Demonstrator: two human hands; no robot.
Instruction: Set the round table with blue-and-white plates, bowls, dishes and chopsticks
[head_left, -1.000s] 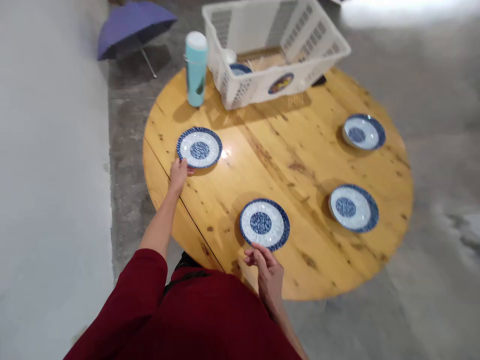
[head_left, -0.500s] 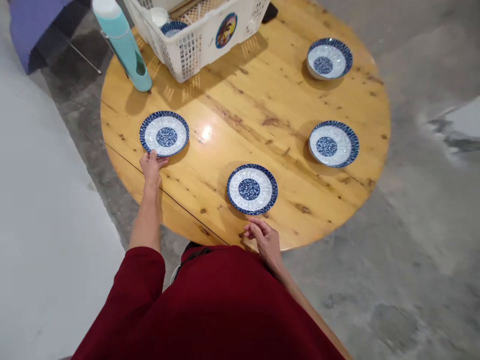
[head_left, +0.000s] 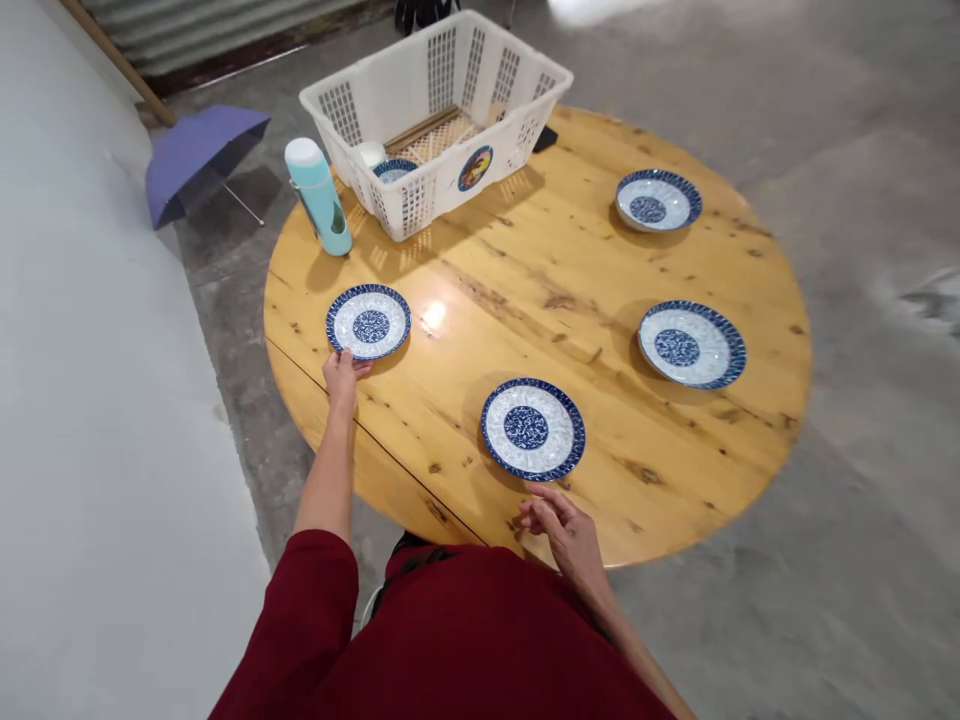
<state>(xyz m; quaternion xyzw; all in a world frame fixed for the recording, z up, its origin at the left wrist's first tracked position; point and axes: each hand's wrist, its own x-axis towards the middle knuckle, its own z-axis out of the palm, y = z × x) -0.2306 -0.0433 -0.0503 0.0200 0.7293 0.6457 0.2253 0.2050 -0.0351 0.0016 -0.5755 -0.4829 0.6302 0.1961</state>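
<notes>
Item: left plate, by the table left edge, rim pinched in grip of left hand.
Item: near plate, by near edge; right hand grip loose, empty.
Risk: a careless nudge could slide either plate off.

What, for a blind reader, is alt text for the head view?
Left hand touching the rim of a blue-and-white round plate on a round wooden table, right hand beside a second such plate. Two more plates, a white plastic basket and a teal bottle stand beyond.

Four plates lie spread around the desk. A basket stands at its far side. A bottle stands left of it.
</notes>
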